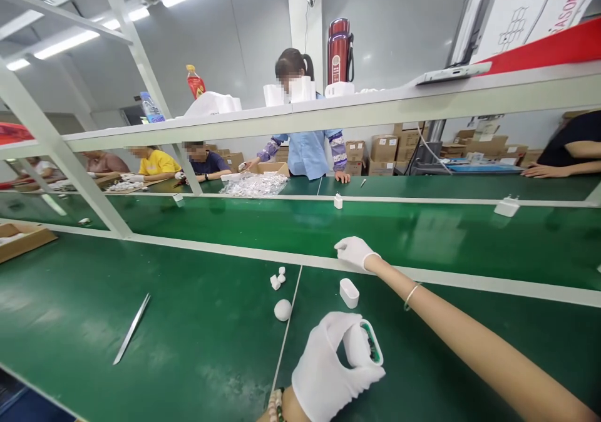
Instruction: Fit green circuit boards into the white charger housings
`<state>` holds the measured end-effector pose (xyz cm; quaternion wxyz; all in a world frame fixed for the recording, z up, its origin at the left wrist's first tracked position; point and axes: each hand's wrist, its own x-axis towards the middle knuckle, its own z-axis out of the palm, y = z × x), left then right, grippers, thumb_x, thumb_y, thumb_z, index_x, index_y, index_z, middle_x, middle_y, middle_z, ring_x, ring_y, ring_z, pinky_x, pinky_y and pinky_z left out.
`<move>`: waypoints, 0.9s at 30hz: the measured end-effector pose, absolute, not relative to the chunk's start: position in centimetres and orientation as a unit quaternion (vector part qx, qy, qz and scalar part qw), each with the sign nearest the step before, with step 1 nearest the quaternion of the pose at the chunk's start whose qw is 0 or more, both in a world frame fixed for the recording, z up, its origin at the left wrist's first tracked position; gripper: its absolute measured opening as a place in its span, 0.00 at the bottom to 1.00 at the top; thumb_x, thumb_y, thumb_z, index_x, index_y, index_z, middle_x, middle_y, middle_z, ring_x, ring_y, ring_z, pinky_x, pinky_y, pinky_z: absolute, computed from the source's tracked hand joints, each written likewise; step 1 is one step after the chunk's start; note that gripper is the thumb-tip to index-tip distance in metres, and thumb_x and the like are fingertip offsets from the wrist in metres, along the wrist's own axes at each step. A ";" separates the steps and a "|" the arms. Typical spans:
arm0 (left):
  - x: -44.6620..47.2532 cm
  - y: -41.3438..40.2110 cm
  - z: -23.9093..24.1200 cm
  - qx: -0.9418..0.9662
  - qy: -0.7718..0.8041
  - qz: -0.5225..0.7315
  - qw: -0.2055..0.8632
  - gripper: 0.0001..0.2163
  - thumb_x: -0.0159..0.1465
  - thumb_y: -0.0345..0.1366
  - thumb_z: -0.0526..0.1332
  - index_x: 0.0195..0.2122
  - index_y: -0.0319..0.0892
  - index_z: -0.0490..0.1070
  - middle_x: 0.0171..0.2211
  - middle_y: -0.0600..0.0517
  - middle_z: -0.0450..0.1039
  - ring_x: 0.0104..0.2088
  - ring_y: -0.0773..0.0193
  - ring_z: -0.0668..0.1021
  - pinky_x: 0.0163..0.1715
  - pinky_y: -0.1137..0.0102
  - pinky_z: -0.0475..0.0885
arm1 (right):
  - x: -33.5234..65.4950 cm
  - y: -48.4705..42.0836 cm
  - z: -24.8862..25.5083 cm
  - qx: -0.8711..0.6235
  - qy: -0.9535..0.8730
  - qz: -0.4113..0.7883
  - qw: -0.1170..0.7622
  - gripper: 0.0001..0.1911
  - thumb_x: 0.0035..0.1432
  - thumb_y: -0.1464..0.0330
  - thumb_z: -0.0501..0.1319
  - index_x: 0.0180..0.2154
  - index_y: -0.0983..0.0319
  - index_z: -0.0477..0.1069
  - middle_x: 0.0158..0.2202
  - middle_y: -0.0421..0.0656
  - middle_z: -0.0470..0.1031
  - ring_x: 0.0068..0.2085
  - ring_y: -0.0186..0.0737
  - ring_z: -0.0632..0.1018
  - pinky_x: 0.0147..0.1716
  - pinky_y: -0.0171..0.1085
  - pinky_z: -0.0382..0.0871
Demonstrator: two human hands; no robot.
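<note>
One white casing (357, 347) sits clasped in the left hand (327, 364) — the right hand (355, 252) half-curled, any hold hard to tell.

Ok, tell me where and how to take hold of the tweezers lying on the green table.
Pinch the tweezers around mid-length, across their narrow width, probably best from above and the near side: they lie flat and slender, with the fine tips pointing away.
</note>
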<state>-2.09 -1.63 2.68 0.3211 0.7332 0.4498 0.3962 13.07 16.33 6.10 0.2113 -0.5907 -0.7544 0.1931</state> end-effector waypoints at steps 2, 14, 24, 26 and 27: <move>-2.0 -1.5 2.6 0.733 0.446 0.399 0.325 0.26 0.46 0.29 0.71 0.48 0.49 0.71 0.47 0.52 0.72 0.47 0.57 0.76 0.51 0.61 0.71 | 11.0 15.7 6.1 -0.537 -0.778 0.236 0.226 0.13 0.64 0.63 0.59 0.46 0.64 0.71 0.45 0.44 0.74 0.41 0.39 0.77 0.40 0.41 0.74; -2.2 -1.3 3.1 0.753 0.385 0.450 0.285 0.24 0.51 0.28 0.62 0.51 0.44 0.66 0.46 0.48 0.72 0.44 0.58 0.76 0.48 0.63 0.72 | 14.0 7.7 9.0 -0.336 -0.833 0.343 0.275 0.12 0.62 0.64 0.58 0.42 0.61 0.76 0.46 0.44 0.75 0.43 0.40 0.77 0.44 0.39 0.72; -1.9 -0.6 2.4 0.786 0.372 0.408 0.278 0.10 0.49 0.30 0.59 0.34 0.42 0.68 0.32 0.48 0.72 0.32 0.59 0.76 0.35 0.65 0.74 | 17.0 0.7 7.4 -0.250 -0.858 0.358 0.269 0.14 0.55 0.69 0.65 0.46 0.56 0.76 0.52 0.45 0.69 0.55 0.42 0.70 0.59 0.46 0.60; -1.9 -0.5 2.4 0.795 0.384 0.386 0.266 0.09 0.50 0.30 0.60 0.34 0.42 0.70 0.32 0.48 0.74 0.33 0.58 0.77 0.36 0.65 0.75 | 16.9 0.7 6.9 -0.241 -0.845 0.384 0.283 0.17 0.54 0.67 0.67 0.47 0.56 0.75 0.53 0.46 0.69 0.55 0.42 0.70 0.58 0.45 0.62; -2.0 -0.5 2.4 0.800 0.381 0.382 0.264 0.09 0.50 0.30 0.60 0.34 0.41 0.70 0.32 0.48 0.74 0.32 0.59 0.78 0.36 0.66 0.75 | 16.8 0.7 6.6 -0.241 -0.837 0.396 0.291 0.18 0.53 0.66 0.68 0.48 0.57 0.74 0.53 0.46 0.69 0.55 0.42 0.71 0.57 0.44 0.63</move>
